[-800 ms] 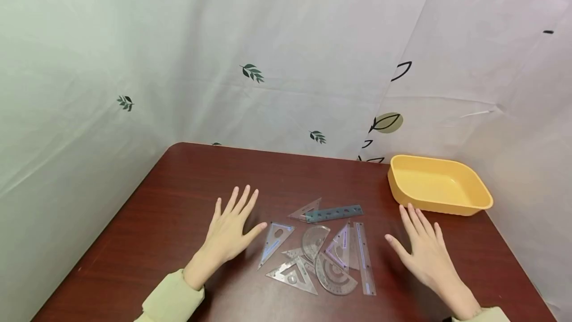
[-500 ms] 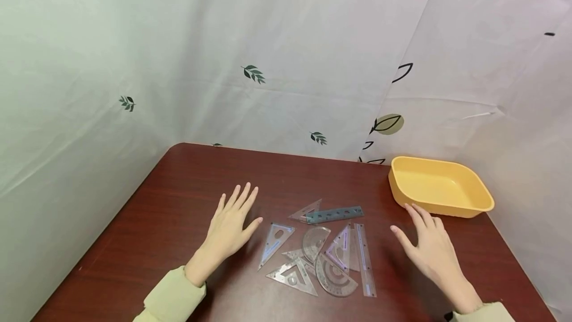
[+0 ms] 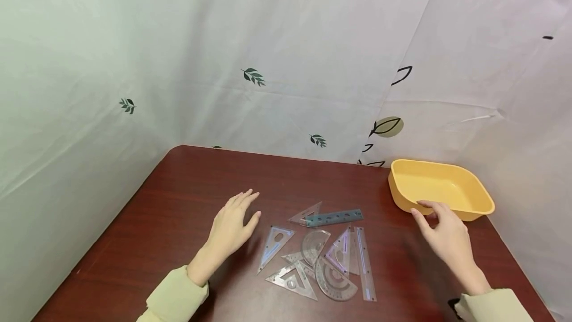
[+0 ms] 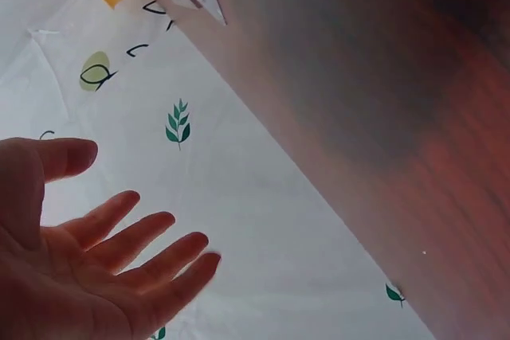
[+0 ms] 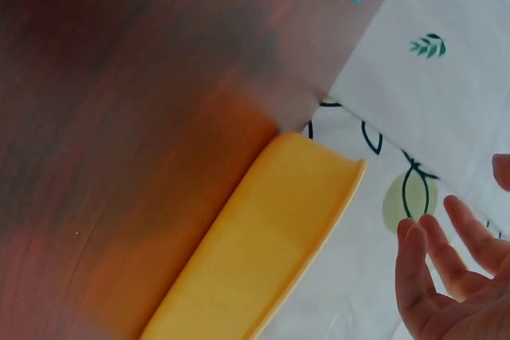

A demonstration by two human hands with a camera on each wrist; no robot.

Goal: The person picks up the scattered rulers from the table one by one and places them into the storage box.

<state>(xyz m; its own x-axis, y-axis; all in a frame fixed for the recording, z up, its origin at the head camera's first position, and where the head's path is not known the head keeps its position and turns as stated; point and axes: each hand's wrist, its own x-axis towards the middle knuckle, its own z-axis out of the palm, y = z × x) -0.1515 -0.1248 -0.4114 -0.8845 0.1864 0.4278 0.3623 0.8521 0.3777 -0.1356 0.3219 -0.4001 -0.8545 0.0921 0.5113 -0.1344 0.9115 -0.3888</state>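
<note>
My left hand (image 3: pixel 229 225) hovers over the table's left half, fingers lightly bent and holding nothing. Its palm and spread fingers show in the left wrist view. My right hand (image 3: pixel 448 242) hangs in front of the yellow tray (image 3: pixel 399 194), fingers loosely curled with nothing in them; whether it touches the tray I cannot tell. Between the hands lie clear drawing tools: a blue-marked set square (image 3: pixel 271 251), a teal ruler (image 3: pixel 335 217), a clear ruler (image 3: pixel 365 267), a purple-marked set square (image 3: pixel 334 252), two protractors (image 3: pixel 337 289) and more set squares (image 3: pixel 307 289), partly overlapping.
The dark red-brown table (image 3: pixel 214 173) has a rounded far-left corner. A pale cloth (image 3: pixel 286 63) with leaf prints hangs behind it and along both sides. The tray stands at the far right edge.
My right hand has shifted slightly right and its fingers have curled in from nearly straight. My left hand's fingers have drawn together and bent a little. The drawing tools and tray stay put.
</note>
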